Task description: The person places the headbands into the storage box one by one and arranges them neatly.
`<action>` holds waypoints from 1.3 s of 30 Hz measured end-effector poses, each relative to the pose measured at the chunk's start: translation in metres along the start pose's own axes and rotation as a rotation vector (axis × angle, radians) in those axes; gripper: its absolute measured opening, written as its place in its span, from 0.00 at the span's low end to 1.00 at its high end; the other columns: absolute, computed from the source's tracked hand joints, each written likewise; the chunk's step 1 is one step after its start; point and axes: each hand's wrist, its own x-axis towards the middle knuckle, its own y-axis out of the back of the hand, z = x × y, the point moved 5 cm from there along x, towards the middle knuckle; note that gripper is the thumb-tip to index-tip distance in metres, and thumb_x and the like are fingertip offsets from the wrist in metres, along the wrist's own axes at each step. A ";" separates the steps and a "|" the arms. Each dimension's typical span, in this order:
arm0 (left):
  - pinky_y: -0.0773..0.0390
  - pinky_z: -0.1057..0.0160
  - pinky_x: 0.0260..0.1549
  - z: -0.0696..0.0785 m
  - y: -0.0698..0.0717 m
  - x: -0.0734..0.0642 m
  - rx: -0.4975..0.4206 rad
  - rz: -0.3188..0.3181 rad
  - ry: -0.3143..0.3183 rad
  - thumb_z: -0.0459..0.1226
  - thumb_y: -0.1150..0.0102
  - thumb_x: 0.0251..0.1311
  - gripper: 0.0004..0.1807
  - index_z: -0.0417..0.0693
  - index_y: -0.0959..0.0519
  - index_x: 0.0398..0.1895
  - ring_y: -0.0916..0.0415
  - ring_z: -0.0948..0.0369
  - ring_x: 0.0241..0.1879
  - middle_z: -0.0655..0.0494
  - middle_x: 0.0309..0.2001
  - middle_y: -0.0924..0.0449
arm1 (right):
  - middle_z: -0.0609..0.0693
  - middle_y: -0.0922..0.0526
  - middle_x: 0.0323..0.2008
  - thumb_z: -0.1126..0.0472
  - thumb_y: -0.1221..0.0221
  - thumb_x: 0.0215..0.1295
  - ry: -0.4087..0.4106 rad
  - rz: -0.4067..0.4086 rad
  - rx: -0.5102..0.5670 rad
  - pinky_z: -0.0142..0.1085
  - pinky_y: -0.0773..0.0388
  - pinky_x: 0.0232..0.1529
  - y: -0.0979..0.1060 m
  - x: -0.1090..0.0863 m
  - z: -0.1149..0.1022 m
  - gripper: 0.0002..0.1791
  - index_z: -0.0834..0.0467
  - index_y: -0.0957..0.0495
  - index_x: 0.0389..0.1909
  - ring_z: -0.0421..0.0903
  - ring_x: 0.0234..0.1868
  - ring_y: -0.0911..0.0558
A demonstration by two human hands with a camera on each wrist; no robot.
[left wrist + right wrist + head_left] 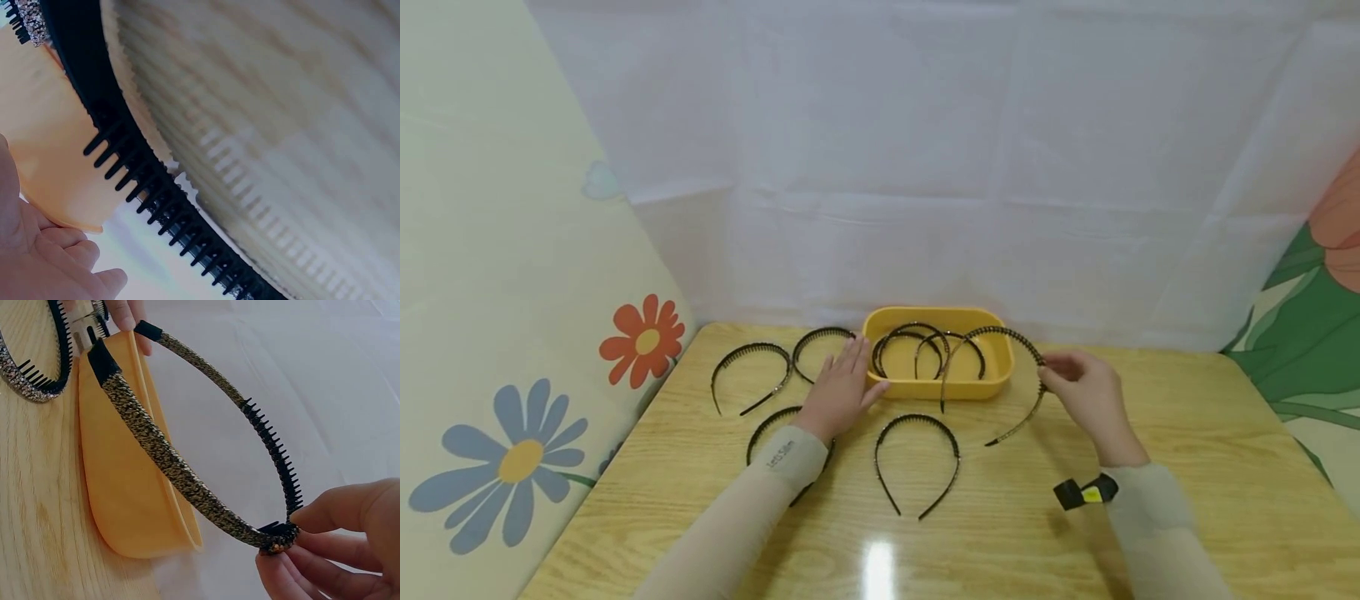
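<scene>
My right hand pinches a toothed headband between thumb and fingers at its curved top. This headband has glittery gold-and-black sides and black tips, and it hangs over the right front of a yellow plastic box. Inside the box lie several dark headbands, overlapping one another. At the box's left end rests my left hand, its fingers straight along the rim and the thumb by the front wall. A black toothed headband fills the foreground of the left wrist view.
More headbands lie on the wooden table: one in front, one partly under the left forearm, and others left of the box. A white cloth hangs behind. Flower-patterned cloth borders the left side.
</scene>
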 end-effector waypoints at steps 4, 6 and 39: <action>0.55 0.38 0.75 0.000 -0.001 0.000 0.001 0.004 -0.004 0.56 0.60 0.79 0.44 0.31 0.56 0.80 0.60 0.43 0.79 0.37 0.80 0.60 | 0.61 0.15 0.49 0.60 0.38 0.72 0.026 0.033 0.012 0.37 0.15 0.44 -0.003 0.005 -0.003 0.17 0.64 0.19 0.56 0.55 0.48 0.16; 0.54 0.38 0.75 0.000 -0.001 0.000 0.004 0.005 -0.004 0.56 0.60 0.79 0.44 0.32 0.56 0.80 0.60 0.43 0.79 0.37 0.80 0.60 | 0.61 0.15 0.49 0.60 0.38 0.71 0.030 0.043 0.033 0.33 0.16 0.42 -0.005 0.009 -0.004 0.16 0.64 0.18 0.55 0.54 0.47 0.16; 0.54 0.37 0.75 -0.001 -0.002 0.000 -0.004 0.019 -0.022 0.55 0.58 0.78 0.44 0.30 0.56 0.79 0.59 0.41 0.79 0.35 0.80 0.58 | 0.48 0.17 0.35 0.69 0.39 0.70 -0.282 0.103 0.813 0.31 0.14 0.43 -0.046 0.052 0.017 0.17 0.73 0.24 0.56 0.38 0.34 0.14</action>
